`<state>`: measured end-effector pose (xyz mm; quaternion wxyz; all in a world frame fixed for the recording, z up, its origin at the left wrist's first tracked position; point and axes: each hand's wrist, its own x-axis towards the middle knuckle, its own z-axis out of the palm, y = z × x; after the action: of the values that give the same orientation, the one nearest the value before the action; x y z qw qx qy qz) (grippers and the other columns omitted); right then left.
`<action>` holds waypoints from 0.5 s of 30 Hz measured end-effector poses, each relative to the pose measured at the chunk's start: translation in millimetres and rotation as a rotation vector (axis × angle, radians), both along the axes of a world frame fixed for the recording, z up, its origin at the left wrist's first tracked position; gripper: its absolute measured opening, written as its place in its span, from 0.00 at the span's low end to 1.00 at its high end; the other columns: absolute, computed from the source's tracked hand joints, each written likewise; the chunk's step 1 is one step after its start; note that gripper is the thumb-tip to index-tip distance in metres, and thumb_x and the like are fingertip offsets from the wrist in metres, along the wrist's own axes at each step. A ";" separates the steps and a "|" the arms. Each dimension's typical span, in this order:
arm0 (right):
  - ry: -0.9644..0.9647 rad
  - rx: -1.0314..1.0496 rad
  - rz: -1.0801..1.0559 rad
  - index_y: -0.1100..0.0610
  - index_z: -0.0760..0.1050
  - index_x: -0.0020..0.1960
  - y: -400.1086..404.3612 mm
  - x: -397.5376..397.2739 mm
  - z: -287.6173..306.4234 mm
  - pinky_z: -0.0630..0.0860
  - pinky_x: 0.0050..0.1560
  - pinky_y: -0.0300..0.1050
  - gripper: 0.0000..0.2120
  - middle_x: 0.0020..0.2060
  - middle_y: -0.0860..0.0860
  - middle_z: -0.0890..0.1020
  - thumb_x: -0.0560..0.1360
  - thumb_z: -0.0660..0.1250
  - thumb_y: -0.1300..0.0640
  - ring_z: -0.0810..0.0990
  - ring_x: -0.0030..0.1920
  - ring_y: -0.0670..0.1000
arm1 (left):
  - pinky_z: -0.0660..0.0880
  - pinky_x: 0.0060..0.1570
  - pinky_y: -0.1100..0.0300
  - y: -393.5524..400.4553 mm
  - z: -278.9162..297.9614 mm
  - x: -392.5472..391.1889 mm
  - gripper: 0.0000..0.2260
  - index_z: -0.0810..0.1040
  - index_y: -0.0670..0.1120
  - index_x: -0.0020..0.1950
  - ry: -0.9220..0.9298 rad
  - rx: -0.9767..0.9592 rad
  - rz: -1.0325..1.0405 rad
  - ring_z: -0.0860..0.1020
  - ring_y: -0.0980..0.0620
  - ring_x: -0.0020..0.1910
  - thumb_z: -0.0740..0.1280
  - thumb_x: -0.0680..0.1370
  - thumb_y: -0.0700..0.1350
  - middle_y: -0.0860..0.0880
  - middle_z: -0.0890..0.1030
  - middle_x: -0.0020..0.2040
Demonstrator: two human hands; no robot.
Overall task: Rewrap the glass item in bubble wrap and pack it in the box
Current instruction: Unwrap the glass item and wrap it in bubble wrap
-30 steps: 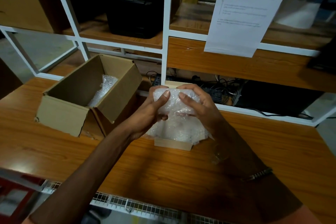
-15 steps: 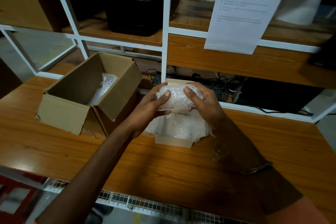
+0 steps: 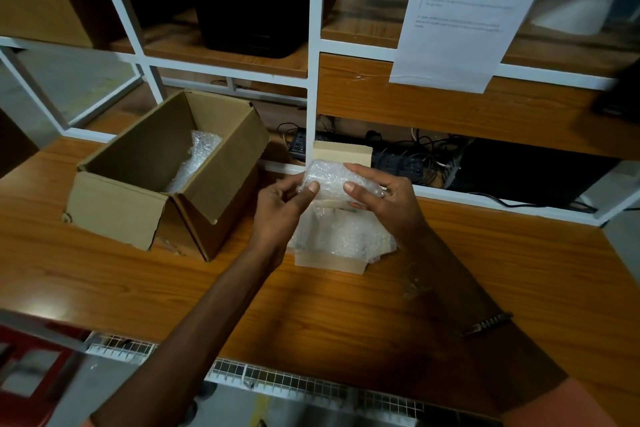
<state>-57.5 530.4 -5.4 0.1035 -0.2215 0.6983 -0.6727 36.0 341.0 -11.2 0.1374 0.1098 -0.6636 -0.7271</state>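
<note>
left hand (image 3: 280, 208) and right hand (image 3: 384, 201) pinched bubble-wrapped bundle (image 3: 329, 180) between thumbs and fingers, open cardboard box (image 3: 117, 208) left of fingers, posted sheet (image 3: 464, 21) above read "(internal packaging)"

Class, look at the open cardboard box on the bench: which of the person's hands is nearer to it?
Left. The left hand is just beside the cardboard box, near its open flap, gripping the bubble-wrapped bundle. The right hand grips the bundle's far side, farther away.

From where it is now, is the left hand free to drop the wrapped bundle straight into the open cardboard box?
Probably yes. The cardboard box sits open beside the left hand, flaps folded back; only loose bubble wrap inside. The right hand also grips the bundle.
</note>
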 end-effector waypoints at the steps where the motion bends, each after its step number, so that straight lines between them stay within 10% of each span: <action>1: -0.019 -0.008 0.004 0.57 0.80 0.71 0.2 0.0 -1.3 0.85 0.59 0.51 0.20 0.65 0.49 0.84 0.80 0.74 0.62 0.85 0.63 0.50 | 0.78 0.68 0.42 -1.3 -1.0 0.2 0.14 0.82 0.45 0.70 -0.001 -0.037 -0.029 0.84 0.48 0.65 0.67 0.85 0.43 0.47 0.86 0.63; 8: -0.139 -0.039 0.041 0.58 0.78 0.73 9.3 -4.4 -11.1 0.84 0.60 0.54 0.21 0.66 0.52 0.83 0.80 0.73 0.63 0.86 0.63 0.54 | 0.78 0.64 0.64 -9.9 -1.4 -0.6 0.16 0.79 0.49 0.74 -0.035 -0.166 -0.180 0.81 0.59 0.66 0.60 0.88 0.40 0.55 0.85 0.65; 15: -0.189 -0.032 0.100 0.56 0.79 0.72 16.0 -5.1 -19.5 0.84 0.60 0.53 0.20 0.66 0.51 0.83 0.81 0.71 0.61 0.85 0.63 0.54 | 0.84 0.60 0.49 -12.2 -7.4 -3.0 0.15 0.84 0.45 0.66 -0.045 -0.164 -0.021 0.85 0.53 0.58 0.72 0.81 0.36 0.51 0.86 0.63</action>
<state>-62.6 546.4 -24.9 0.1989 -0.1934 0.6628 -0.6955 33.0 328.8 -18.6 0.1233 0.1072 -0.7250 -0.6691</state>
